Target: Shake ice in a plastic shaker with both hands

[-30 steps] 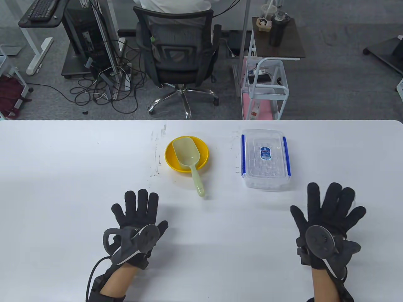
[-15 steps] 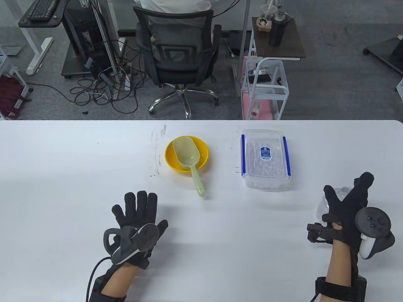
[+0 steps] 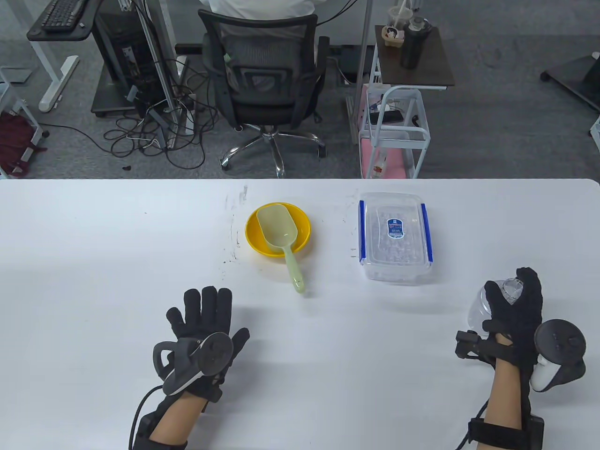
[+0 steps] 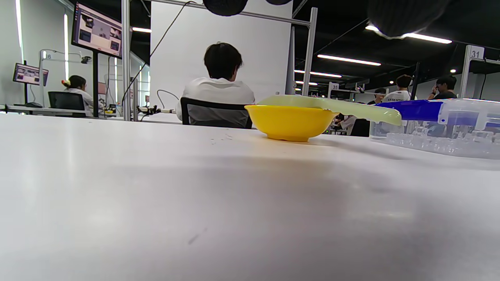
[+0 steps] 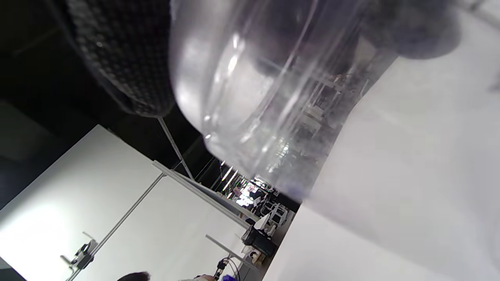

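A clear plastic shaker [image 3: 487,304] stands at the right of the white table; my right hand [image 3: 513,307] grips it around the side. It fills the right wrist view [image 5: 273,78] with the glove against it. My left hand [image 3: 204,318] lies flat and open on the table at the left, holding nothing. A clear lidded box of ice [image 3: 394,236] with blue clips sits beyond the right hand. A pale green scoop [image 3: 281,239] rests in a yellow bowl [image 3: 253,234] at the middle; both show in the left wrist view, the bowl [image 4: 291,123] under the scoop [image 4: 332,105].
The table's far edge [image 3: 300,180] runs across the middle of the table view, with an office chair [image 3: 265,75] and a cart [image 3: 396,136] behind it. Bare table [image 3: 356,337] lies between my hands.
My right hand turned from lying flat and open to standing on its side, and closed around the clear shaker. My left hand stayed flat on the table.
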